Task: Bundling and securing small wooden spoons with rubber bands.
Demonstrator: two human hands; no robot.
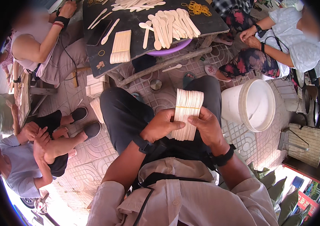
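Observation:
Above my lap I hold a bundle of wooden spoons (187, 98), stacked edge to edge with a yellow rubber band around it. My left hand (162, 125) grips the bundle's left side, thumb across its face. From the other side my right hand (206, 126) closes on it, its thumb also pressed to the front. The fingers behind the bundle are hidden. On the dark table (141, 69) ahead lies another banded bundle (120, 47), next to a spread pile of loose wooden spoons (171, 26).
Yellow rubber bands (197, 8) lie at the table's far right. A white bucket (243, 105) stands by my right knee. More bundles (95, 86) are stacked on the floor beyond my left knee. A fallen spoon (172, 68) lies under the table edge. People sit on both sides.

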